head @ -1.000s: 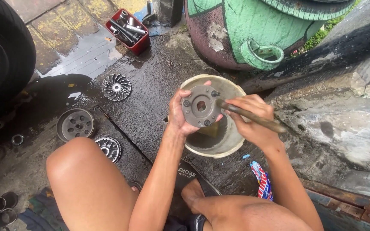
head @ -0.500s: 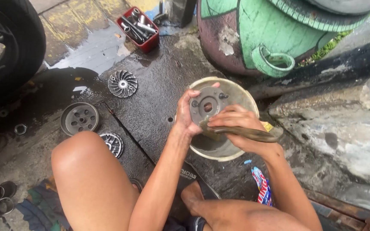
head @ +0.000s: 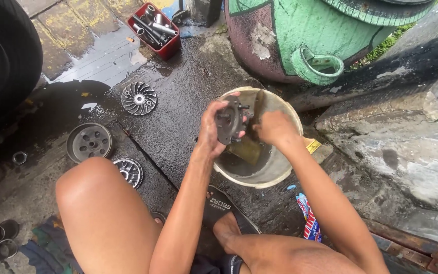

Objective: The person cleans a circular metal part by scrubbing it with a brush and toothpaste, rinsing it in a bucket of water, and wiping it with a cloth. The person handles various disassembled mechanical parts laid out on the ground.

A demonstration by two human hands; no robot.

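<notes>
Here the left hand (head: 210, 133) grips a round metal part (head: 229, 121), tilted on edge over the pale basin (head: 285, 170), while the right hand (head: 274, 127) closes on a brush (head: 249, 147) pressed to its face. Scrubbing looks to be the step in hand; next the part likely needs turning to reach the uncleaned side. A finned disc (head: 139, 98) and drum (head: 89, 142) lie far left.

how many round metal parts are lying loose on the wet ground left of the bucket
3: a finned disc near the red tray, a drum-like plate below it, and another finned disc partly hidden by the knee. More may be hidden.
</notes>
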